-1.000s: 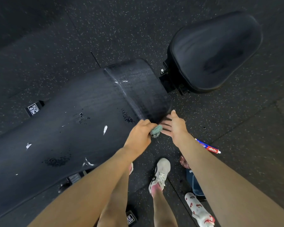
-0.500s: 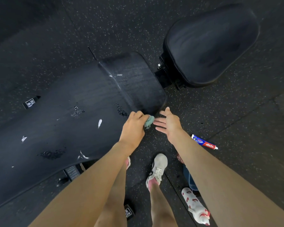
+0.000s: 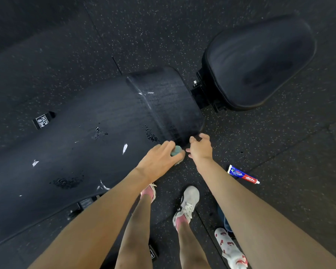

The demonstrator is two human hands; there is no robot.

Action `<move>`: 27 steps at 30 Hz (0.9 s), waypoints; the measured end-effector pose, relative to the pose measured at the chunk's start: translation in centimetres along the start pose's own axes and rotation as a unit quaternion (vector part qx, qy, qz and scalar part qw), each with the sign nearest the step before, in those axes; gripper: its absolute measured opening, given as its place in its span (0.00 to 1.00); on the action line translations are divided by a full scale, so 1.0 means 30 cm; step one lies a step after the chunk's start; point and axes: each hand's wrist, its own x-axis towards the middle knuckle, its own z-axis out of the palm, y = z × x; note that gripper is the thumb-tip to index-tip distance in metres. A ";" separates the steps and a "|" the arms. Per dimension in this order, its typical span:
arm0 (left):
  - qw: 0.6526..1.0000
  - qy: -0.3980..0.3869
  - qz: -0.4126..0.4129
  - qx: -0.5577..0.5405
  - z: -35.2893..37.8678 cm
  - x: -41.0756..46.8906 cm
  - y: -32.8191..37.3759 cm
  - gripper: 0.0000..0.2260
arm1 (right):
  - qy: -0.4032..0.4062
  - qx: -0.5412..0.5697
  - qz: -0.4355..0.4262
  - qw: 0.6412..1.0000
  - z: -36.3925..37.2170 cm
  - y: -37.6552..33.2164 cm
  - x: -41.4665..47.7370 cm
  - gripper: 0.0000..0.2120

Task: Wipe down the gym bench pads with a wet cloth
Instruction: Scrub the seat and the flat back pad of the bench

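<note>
The left grip (image 3: 159, 158) is closed round a small teal cloth (image 3: 176, 151), pressing it to the near corner edge of the long padded surface (image 3: 85, 123); the right grip (image 3: 200, 147) sits just beside it at the same corner, fingers bent toward the edge, and I cannot tell whether it holds the pad or only touches it.

Risks, as I judge them: the cloth is small and sits at the very edge, so a firm stroke could carry it off the corner and onto the floor (image 3: 279, 142); dark crumbs (image 3: 151, 135) lie just beyond the left grip, and a wet pass may drag them into streaks rather than lift them; white smears (image 3: 125, 148) farther out to its left look stuck on and may need more than one pass; the seat pad (image 3: 260, 61), well beyond the right grip, could be missed; a tube (image 3: 242, 176) lies on the floor near the right forearm, where a step back could land on it.

Writing: a black tag (image 3: 43, 121) far to the left of the left grip shows "MER" over "GTH", part of a longer name; the tube is red, white and blue, its print too small to read.
</note>
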 end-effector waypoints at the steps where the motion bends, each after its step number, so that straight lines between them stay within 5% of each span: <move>1: 1.000 0.005 0.022 0.014 0.009 0.001 -0.022 0.28 | 0.002 0.002 -0.001 1.000 0.013 0.001 -0.001 0.23; 6: 0.997 0.076 -0.011 0.014 -0.030 0.064 -0.169 0.26 | 0.020 0.026 0.004 0.999 0.055 -0.008 -0.009 0.28; 14: 0.938 0.152 -0.296 -0.100 -0.103 0.117 -0.363 0.22 | 0.032 0.017 0.023 0.999 0.074 -0.019 -0.014 0.28; 23: 0.994 0.030 0.038 -0.097 -0.006 -0.010 -0.136 0.25 | 0.056 -0.005 0.018 0.998 0.104 -0.036 -0.021 0.33; 27: 0.995 0.027 0.041 -0.085 -0.037 0.031 -0.235 0.20 | 0.065 -0.028 0.010 0.997 0.122 -0.044 -0.022 0.40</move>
